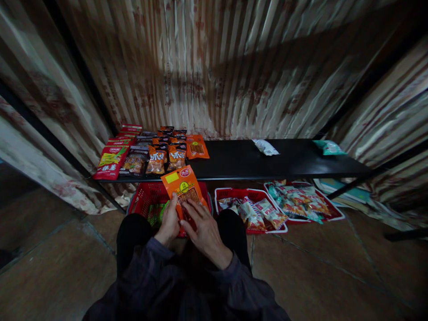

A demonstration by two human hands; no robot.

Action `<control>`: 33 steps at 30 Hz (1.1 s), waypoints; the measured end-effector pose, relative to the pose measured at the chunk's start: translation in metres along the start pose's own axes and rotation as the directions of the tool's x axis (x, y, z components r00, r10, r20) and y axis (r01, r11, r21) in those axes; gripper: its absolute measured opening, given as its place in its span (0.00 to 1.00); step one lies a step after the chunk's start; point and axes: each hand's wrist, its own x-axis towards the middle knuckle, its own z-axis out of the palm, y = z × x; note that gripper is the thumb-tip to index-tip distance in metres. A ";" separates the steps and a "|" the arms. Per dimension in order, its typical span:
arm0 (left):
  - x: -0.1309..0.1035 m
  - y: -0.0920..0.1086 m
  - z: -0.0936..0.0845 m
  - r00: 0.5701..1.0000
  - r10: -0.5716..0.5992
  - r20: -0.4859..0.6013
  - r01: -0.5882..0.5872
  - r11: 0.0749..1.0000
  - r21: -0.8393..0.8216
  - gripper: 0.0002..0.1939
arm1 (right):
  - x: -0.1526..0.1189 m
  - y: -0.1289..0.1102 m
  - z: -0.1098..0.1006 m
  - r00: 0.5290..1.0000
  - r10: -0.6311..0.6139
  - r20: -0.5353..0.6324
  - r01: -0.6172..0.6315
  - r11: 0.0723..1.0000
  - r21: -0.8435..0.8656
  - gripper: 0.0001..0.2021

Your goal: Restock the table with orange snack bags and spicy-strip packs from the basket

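An orange snack packet [183, 183] is held tilted above a red basket [142, 199] in front of the shelf. My left hand [170, 220] grips its lower left edge. Against the packet's lower front lies my right hand [204, 228], its fingers extended and slightly apart. A similar orange packet [196, 147] lies on the black shelf [230, 161], beside several black and orange packets [156, 159]. Left of these are dark packets [133, 161] and red packets [112, 158]. Green packets [154, 215] show inside the basket.
Two more red baskets, one with red and white packets [252, 216], another with mixed packets [302, 200], stand below the shelf. A white packet [265, 147] and a teal packet [329, 147] lie on the shelf. Black posts [80, 62] and a curtain [200, 67] surround it.
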 end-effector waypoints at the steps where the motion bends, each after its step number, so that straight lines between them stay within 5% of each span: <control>1: -0.001 0.003 -0.001 0.999 -0.035 0.011 0.036 0.999 -0.028 0.17 | 0.003 0.004 -0.004 0.999 0.035 -0.007 -0.034 0.995 0.092 0.21; 3: -0.005 0.009 -0.002 0.994 -0.104 0.038 0.107 0.992 -0.074 0.16 | 0.013 0.015 -0.012 0.983 0.172 -0.061 -0.150 0.952 0.267 0.17; 6: -0.011 0.014 -0.003 0.983 -0.172 0.065 0.177 0.981 -0.083 0.17 | 0.031 0.034 -0.023 0.898 0.395 -0.193 -0.272 0.844 0.463 0.18; 10: -0.017 0.018 -0.004 0.960 -0.234 0.152 0.247 0.966 -0.070 0.20 | 0.050 0.047 -0.028 0.828 0.560 -0.028 -0.381 0.599 0.704 0.21; 14: -0.020 0.021 -0.005 0.951 -0.252 0.179 0.262 0.964 -0.033 0.24 | 0.053 0.047 -0.024 0.807 0.573 0.139 -0.418 0.390 0.820 0.18; 19: -0.019 0.021 -0.009 0.926 -0.299 0.232 0.311 0.950 -0.016 0.26 | 0.051 0.049 -0.016 0.761 0.627 0.166 -0.400 0.252 0.881 0.15; 33: -0.016 0.025 -0.012 0.895 -0.317 0.314 0.353 0.933 -0.064 0.22 | 0.054 0.052 -0.010 0.686 0.694 0.216 -0.368 0.076 0.927 0.14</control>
